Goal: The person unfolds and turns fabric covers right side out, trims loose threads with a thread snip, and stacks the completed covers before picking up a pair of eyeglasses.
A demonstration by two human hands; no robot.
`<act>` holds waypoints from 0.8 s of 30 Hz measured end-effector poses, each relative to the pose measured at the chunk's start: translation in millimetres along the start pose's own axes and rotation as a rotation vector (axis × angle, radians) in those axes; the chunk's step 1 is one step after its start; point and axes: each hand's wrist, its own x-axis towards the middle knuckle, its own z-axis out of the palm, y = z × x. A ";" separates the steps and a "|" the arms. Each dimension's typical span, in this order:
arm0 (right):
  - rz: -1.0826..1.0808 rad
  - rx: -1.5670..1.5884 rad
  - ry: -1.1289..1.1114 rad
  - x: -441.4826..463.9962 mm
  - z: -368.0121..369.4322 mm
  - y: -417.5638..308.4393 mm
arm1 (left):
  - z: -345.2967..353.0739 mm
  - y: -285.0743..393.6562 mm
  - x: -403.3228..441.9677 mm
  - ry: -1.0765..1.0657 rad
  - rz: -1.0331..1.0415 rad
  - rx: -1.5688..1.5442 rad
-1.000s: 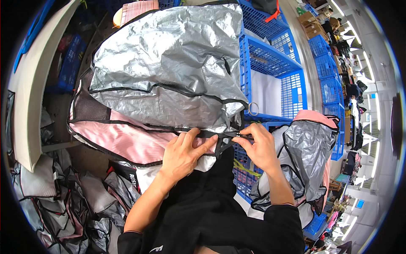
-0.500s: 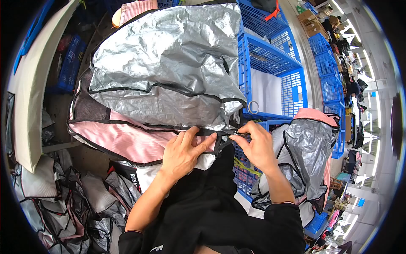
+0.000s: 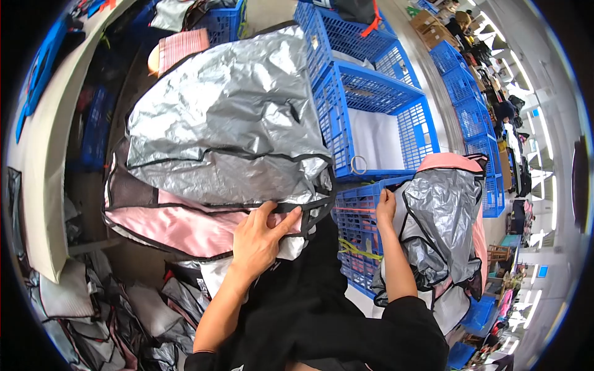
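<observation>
My left hand lies with its fingers spread on the lower edge of a large item, over its black trim and pink fabric. Above that strip the item is wrinkled silver sheeting edged in black. To the right, away from the item, my right hand is raised beside a blue crate, fingertips pressed together; whatever they hold, if anything, is too small to make out.
Blue crates stand beyond the item, one with a metal ring on its side. A silver and pink item lies at the right. More silver pieces are heaped at the lower left. Farther right, a person is partly visible.
My right hand has left the item's black trim and moved right. My left hand stays on the item. The view has shifted, showing more of the crates.
</observation>
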 end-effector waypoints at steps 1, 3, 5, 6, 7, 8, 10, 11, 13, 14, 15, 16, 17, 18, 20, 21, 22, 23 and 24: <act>0.003 0.015 0.011 8.4 5.9 13.2 | -0.2 -0.4 0.5 0.004 0.015 0.010; -0.074 -0.342 0.049 19.0 9.6 30.3 | -0.7 0.7 -0.3 -0.004 0.007 0.010; 0.010 -0.320 0.027 28.9 14.5 39.3 | -1.8 2.4 0.7 -0.009 0.006 0.020; 0.086 -0.311 -0.002 33.8 17.1 43.6 | -2.6 3.2 1.3 -0.013 -0.007 0.019; 0.162 -0.215 -0.021 41.7 22.6 54.7 | -3.3 4.9 2.3 -0.008 -0.021 0.015; 0.165 -0.206 -0.023 46.5 27.8 66.6 | -2.3 5.8 2.2 -0.010 -0.018 0.024; 0.180 -0.113 0.067 54.0 35.7 80.3 | 1.1 4.9 3.1 0.025 -0.027 -0.001; 0.137 -0.153 0.046 57.8 34.6 83.2 | -0.2 5.3 4.4 0.046 -0.022 -0.018; 0.142 -0.018 0.020 67.7 41.6 97.9 | -0.8 3.5 1.4 0.001 -0.034 -0.021; 0.144 -0.001 0.013 73.7 45.0 107.3 | -0.8 3.4 1.4 0.001 -0.023 -0.020; 0.150 0.009 -0.003 75.9 44.7 112.3 | -1.9 3.8 1.1 -0.026 -0.033 -0.030; 0.168 -0.039 -0.019 77.6 43.8 113.7 | -0.5 3.3 1.2 -0.012 -0.024 -0.009; 0.141 -0.231 -0.051 71.1 30.6 90.2 | -1.1 4.0 2.5 -0.019 -0.020 -0.014; 0.077 -0.373 0.053 65.4 33.3 87.7 | -2.9 4.3 2.8 -0.025 -0.023 -0.012; -0.057 -0.321 0.100 55.8 38.1 75.0 | -4.3 4.1 2.8 -0.007 -0.014 -0.051; -0.094 -0.030 0.103 43.5 31.7 45.0 | -2.6 2.5 2.7 0.008 0.000 -0.045; -0.184 0.060 0.134 19.8 13.7 -17.4 | 0.3 0.7 1.9 0.024 0.011 -0.042; -0.220 0.183 0.081 -0.9 -4.7 -72.9 | 4.5 -1.9 -0.2 0.019 0.016 -0.027; -0.289 0.248 0.015 -18.1 -19.3 -116.5 | 5.8 -2.8 -1.3 0.045 0.024 -0.043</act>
